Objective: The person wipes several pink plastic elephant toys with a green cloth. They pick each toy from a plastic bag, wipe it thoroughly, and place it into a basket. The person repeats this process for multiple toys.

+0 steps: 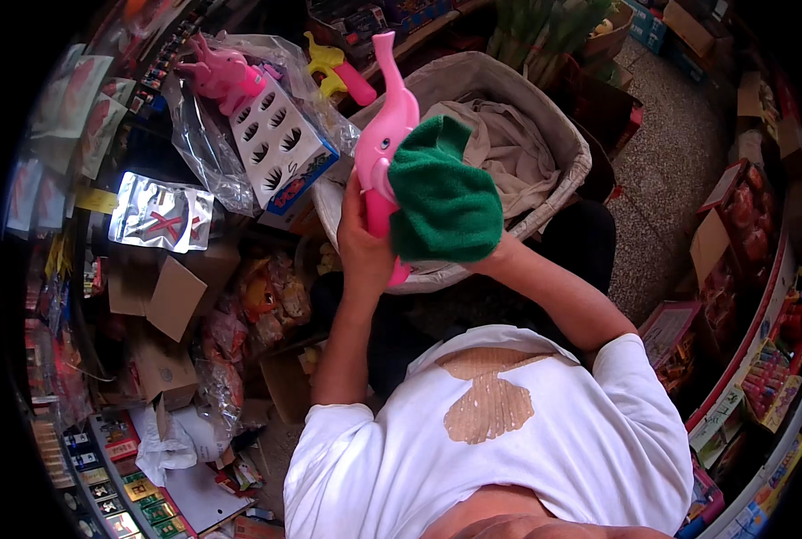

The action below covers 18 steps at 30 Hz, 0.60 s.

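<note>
My left hand (pixel 366 249) is wrapped around the lower part of a pink plastic elephant-shaped toy (pixel 388 128), which stands with its trunk raised. A green cloth (pixel 444 195) covers my right hand (pixel 485 252) and lies against the elephant's side; the fingers beneath it are hidden. Beyond them is a large lined basket (pixel 569 145) with a crumpled beige cloth (pixel 508 145) inside. To the left, a cardboard display box (pixel 276 145) with several cut holes holds another pink animal-shaped toy (pixel 222 74), partly wrapped in clear plastic. A yellow and pink toy (pixel 340 67) lies behind the basket's near left side.
Silver pouches (pixel 161 214) lie at the left above an open cardboard box (pixel 175 296). Bagged goods (pixel 273 290) sit lower down. Shelves with packaged goods curve along both sides. Speckled floor (pixel 650 175) shows at the right, beside boxes of red-wrapped items (pixel 744 209).
</note>
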Each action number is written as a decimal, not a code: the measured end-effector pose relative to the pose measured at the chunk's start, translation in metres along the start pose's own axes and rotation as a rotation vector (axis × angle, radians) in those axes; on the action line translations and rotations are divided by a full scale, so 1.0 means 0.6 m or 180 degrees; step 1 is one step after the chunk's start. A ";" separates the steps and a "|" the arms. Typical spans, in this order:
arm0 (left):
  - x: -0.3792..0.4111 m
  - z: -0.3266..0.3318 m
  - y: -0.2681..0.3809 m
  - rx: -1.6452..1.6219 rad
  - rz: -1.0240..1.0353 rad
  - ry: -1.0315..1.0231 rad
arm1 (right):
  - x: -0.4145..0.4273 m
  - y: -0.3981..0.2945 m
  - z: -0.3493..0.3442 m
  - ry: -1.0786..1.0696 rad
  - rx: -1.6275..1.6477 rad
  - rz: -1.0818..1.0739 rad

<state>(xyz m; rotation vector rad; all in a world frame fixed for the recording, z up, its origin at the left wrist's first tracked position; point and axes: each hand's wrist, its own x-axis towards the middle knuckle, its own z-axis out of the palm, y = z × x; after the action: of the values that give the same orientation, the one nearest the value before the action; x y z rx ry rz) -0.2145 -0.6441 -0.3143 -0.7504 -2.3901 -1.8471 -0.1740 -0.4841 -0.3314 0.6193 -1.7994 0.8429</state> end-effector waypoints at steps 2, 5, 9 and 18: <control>-0.012 -0.007 0.015 -0.0332 -0.0503 0.0010 | -0.004 0.032 -0.012 -0.0140 -0.0467 -0.0278; -0.004 -0.022 -0.006 -0.0053 0.0141 0.0149 | -0.002 0.034 -0.036 -0.0264 -0.0269 0.0689; -0.006 -0.002 -0.003 -0.0494 -0.0491 0.0008 | 0.030 0.034 -0.014 0.0212 0.0699 0.0241; 0.002 -0.022 0.010 -0.2576 -0.0500 -0.0594 | -0.036 -0.048 0.009 -0.0601 -0.0125 -0.0282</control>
<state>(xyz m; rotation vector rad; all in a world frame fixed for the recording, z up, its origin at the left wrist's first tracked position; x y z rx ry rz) -0.2167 -0.6548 -0.3045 -0.7961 -1.7561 -2.9645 -0.1484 -0.5056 -0.3452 0.7687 -1.9378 0.7069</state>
